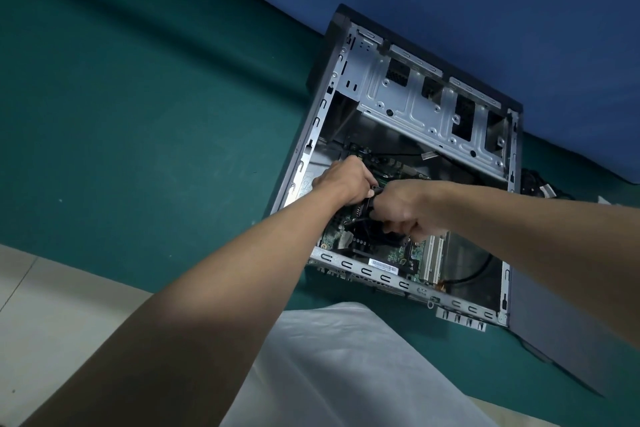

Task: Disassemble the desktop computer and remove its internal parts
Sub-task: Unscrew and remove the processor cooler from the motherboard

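We're gripping the black cooler with left hand and right hand, fingers clenched round it, aiming for a straight, even lift.

The open grey metal computer case lies on the green surface. Inside the case, the perforated metal drive cage sits at the far end. The green motherboard lies nearer, on the case floor. Over it, the left hand and right hand grip the black cooler fan. A dark flat side panel lies right of the case, and a white cloth lies before it.

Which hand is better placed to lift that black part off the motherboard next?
Probably the right hand: its fingers wrap the black part over its middle, while the left hand grips only its far corner.
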